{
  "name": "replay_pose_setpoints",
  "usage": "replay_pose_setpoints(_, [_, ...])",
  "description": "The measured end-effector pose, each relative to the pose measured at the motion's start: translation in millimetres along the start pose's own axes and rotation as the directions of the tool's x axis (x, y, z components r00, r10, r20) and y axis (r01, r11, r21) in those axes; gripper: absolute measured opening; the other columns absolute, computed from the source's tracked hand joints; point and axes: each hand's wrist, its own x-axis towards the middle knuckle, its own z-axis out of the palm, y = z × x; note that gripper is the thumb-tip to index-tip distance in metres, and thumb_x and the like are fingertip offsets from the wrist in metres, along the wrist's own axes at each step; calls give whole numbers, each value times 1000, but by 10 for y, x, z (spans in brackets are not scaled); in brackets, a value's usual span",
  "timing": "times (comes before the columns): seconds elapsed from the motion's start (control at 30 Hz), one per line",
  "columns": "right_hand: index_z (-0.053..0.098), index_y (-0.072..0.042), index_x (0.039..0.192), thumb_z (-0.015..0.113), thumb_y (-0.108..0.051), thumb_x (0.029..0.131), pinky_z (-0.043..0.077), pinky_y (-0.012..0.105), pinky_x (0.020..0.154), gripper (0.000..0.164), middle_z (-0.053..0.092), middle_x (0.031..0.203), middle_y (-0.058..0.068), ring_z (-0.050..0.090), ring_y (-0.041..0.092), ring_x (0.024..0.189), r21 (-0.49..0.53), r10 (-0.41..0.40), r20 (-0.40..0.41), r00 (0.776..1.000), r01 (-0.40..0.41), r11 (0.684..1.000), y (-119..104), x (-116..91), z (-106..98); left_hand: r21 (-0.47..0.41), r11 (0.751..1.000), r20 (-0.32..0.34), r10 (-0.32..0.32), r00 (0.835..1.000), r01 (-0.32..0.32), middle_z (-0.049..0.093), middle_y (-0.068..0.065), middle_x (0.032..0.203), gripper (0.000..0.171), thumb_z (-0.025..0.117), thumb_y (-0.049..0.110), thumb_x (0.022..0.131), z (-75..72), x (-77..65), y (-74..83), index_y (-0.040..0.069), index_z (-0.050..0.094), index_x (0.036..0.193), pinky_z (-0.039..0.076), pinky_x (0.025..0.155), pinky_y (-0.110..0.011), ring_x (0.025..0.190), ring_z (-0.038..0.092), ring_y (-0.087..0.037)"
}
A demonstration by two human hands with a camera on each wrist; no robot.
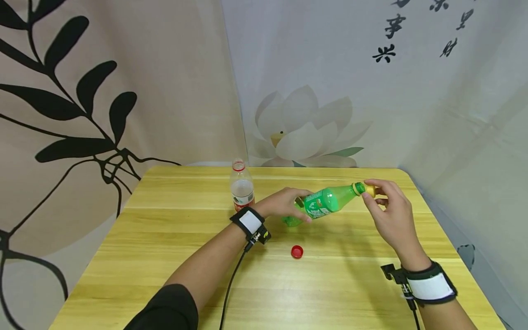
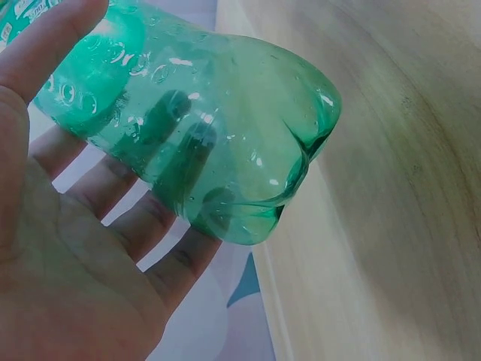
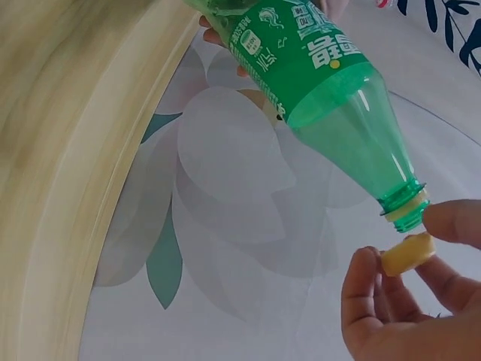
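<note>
A green plastic bottle point(image 1: 340, 196) with a green label is tilted above the table, its neck toward the right. My left hand point(image 1: 284, 202) holds it near the base; in the left wrist view the fingers curl behind the see-through bottom. Between the thumb and fingers of my right hand point(image 1: 391, 217) is a yellow bottle cap point(image 3: 408, 254). In the right wrist view the cap sits just off the bottle's open mouth point(image 3: 412, 218), and the green screw thread shows. Whether any liquid is inside the bottle is hard to tell.
A clear bottle point(image 1: 242, 182) with a red neck ring and no cap stands upright behind my left wrist. On the wooden table point(image 1: 165, 220) in front of the hands lies a red cap point(image 1: 297, 251). A cable point(image 1: 231, 284) trails from the left wrist strap. Printed curtains hang behind the table.
</note>
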Motion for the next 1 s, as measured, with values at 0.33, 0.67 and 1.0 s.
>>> replay_pose_setpoints(0.33, [66,-1,129,69,-13,101,41,0,81,31,63,122,18,63,30,105,-22,50,34,998,-50,999,30,-20,-2,-4,1000,3,-11,1000,11,69,8,115,66,87,33,87,-16,-5,26,18,59,145,52,99,-31,114,62,-15])
replay_pose_setpoints(0.67, [64,-1,125,74,-11,97,54,11,83,31,62,122,17,68,36,109,-39,90,94,991,-87,995,70,-50,22,-6,1000,-9,-12,1000,12,69,8,116,68,86,34,87,-8,-6,23,18,57,146,53,99,-31,114,62,-14])
replay_pose_setpoints(1.0, [61,0,115,78,-6,93,57,52,87,28,63,129,20,70,41,109,-47,115,139,984,-109,993,69,-55,53,-7,1000,-11,-4,1000,4,68,7,120,69,86,40,87,-4,0,6,19,57,146,53,104,-37,116,62,-13])
